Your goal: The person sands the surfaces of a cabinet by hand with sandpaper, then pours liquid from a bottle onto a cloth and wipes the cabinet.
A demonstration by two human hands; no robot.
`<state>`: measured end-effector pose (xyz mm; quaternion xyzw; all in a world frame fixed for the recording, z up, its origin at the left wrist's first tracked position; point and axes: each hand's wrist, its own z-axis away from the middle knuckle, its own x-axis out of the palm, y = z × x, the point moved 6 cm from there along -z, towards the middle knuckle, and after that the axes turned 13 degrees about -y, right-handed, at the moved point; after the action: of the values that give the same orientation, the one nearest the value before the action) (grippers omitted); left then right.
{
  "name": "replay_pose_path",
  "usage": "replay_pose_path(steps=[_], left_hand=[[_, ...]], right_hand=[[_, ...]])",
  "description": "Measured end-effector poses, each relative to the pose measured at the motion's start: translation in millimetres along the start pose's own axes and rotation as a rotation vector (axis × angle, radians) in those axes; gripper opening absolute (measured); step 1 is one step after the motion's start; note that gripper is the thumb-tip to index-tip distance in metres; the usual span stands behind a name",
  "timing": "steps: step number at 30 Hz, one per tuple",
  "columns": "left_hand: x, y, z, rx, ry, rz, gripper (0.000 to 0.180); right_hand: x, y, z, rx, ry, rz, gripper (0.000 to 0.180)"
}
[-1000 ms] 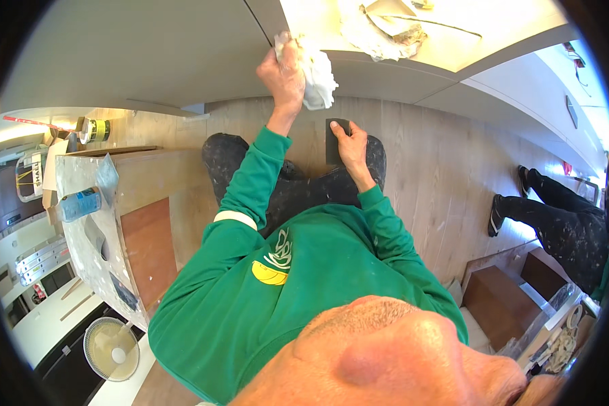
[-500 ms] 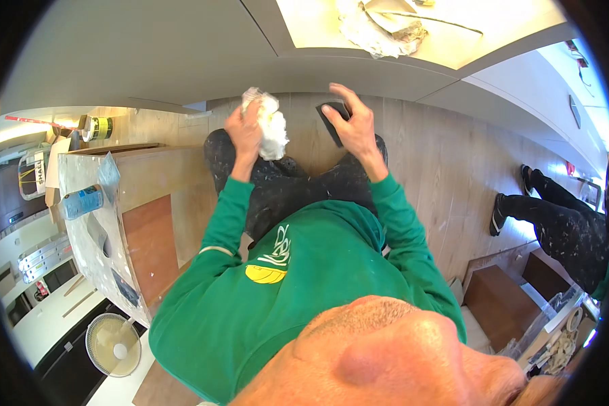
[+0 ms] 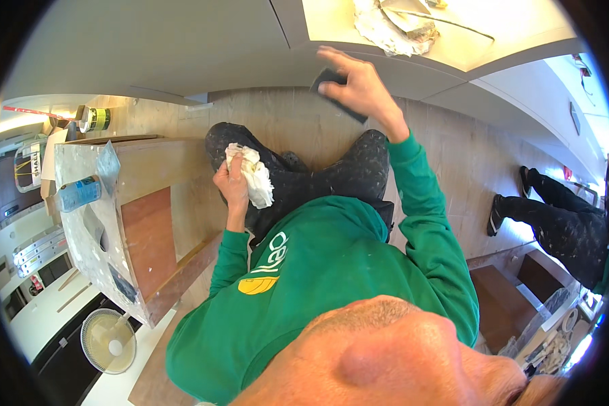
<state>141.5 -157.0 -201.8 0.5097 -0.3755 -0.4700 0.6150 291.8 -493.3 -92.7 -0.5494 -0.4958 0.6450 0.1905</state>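
Observation:
My left hand (image 3: 233,185) is closed on a crumpled white wad (image 3: 257,179) that looks like a rag or thin plastic, held over my left thigh. My right hand (image 3: 365,88) is raised in front of the grey cabinet panel (image 3: 183,54), gripping a thin, dark, flat rectangular pad (image 3: 348,103). The thumb lies on the pad and the fingers stretch past it, slightly blurred. Whether the pad touches the panel I cannot tell. My dark, paint-specked trousers (image 3: 345,166) show that my knees are bent.
A lit cream recess (image 3: 325,24) holds another crumpled white bundle (image 3: 394,34). On the left, a paint-spotted workbench (image 3: 81,237) carries a blue container (image 3: 80,194); a round fan (image 3: 108,341) stands nearby. A person's legs (image 3: 541,220) are at the right, above brown boxes (image 3: 497,298).
My right hand with the dark pad has moved up toward the panel. The left hand and its white wad have come down closer to my body.

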Motion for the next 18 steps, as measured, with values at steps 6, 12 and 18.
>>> replay_pose_path(steps=[6, 12, 18], left_hand=[[22, 23, -18, 0.063, -0.095, 0.014, 0.021], [23, 16, -16, 0.043, -0.143, -0.004, 0.022], [22, 20, -1, 0.003, -0.124, 0.008, 0.024]], right_hand=[[51, -6, -5, -0.206, -0.149, 0.124, 0.062], [33, -33, -10, 0.211, 0.116, -0.287, 0.089], [56, -72, -54, 0.283, 0.23, -0.094, 0.116]])
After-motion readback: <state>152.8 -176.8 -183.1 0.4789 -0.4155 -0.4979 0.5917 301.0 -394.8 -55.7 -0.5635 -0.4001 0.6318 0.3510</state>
